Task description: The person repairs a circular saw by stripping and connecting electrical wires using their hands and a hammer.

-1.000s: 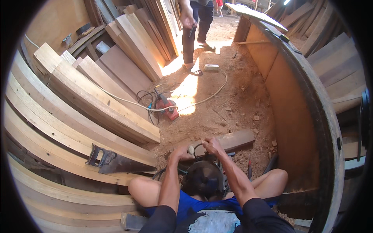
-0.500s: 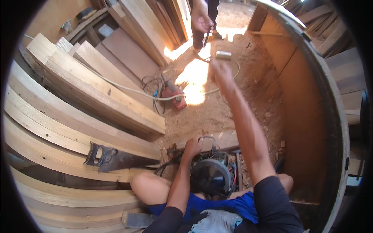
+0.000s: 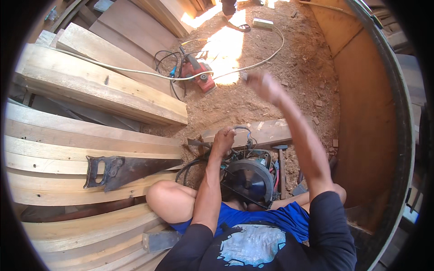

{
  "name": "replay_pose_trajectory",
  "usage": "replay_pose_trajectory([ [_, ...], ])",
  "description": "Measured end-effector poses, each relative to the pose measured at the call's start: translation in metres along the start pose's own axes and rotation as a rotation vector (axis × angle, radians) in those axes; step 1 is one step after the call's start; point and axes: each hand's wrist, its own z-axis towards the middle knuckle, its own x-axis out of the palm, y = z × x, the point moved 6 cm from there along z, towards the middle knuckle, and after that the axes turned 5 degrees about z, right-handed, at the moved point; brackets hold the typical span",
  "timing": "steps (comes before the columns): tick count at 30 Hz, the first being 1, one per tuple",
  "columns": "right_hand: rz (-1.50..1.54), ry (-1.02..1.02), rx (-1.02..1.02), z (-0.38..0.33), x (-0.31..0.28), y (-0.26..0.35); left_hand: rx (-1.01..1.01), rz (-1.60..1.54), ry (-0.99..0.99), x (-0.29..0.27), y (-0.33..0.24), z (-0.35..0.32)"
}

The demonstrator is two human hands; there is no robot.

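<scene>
Between my knees lies a circular saw [image 3: 253, 178], its round dark blade [image 3: 246, 180] turned up toward me. My left hand [image 3: 224, 141] is closed around the saw's handle at the far left side of its body. My right hand [image 3: 266, 88] is raised out ahead over the sawdust floor, fingers curled and blurred by motion. A small dark thing with a pale tip [image 3: 244, 76] shows at its fingers; its kind I cannot make out. A hammer [image 3: 282, 169] rests just right of the saw. Beyond the saw a short timber beam [image 3: 266, 130] lies across the floor.
A handsaw [image 3: 135, 171] lies on stacked boards [image 3: 49, 153] at the left. Farther off sit a red electric planer [image 3: 198, 74] with cables and an extension socket [image 3: 263, 22]. A curved wooden panel [image 3: 361, 113] borders the right. Another person's foot [image 3: 237, 25] stands at the far end.
My view has tilted down and nearer. My right hand has drawn back from the other person's outstretched hand, which has left the view. My left hand stays on the circular saw.
</scene>
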Motion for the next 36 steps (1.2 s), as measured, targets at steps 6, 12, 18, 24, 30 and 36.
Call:
replay_pose_trajectory([
  [6, 0.463, 0.166, 0.238, -0.094, 0.147, -0.096, 0.077, -0.514, 0.125, 0.013, 0.013, 0.006],
  [12, 0.424, 0.041, 0.355, -0.106, 0.145, -0.081, 0.056, -0.331, 0.076, 0.002, 0.009, 0.001],
  [18, 0.651, 0.051, 0.534, -0.123, 0.146, -0.098, 0.116, -0.217, 0.177, 0.004, 0.002, 0.001],
  [24, 0.762, 0.105, 0.535, -0.125, 0.147, -0.096, 0.105, -0.677, 0.289, 0.018, 0.008, -0.005],
  [30, 0.687, 0.115, 0.494, -0.119, 0.135, -0.075, 0.068, -0.982, 0.222, 0.020, 0.011, -0.008],
  [36, 0.691, 0.066, 0.441, -0.120, 0.142, -0.079, 0.046, -0.835, 0.167, 0.020, 0.017, -0.006],
])
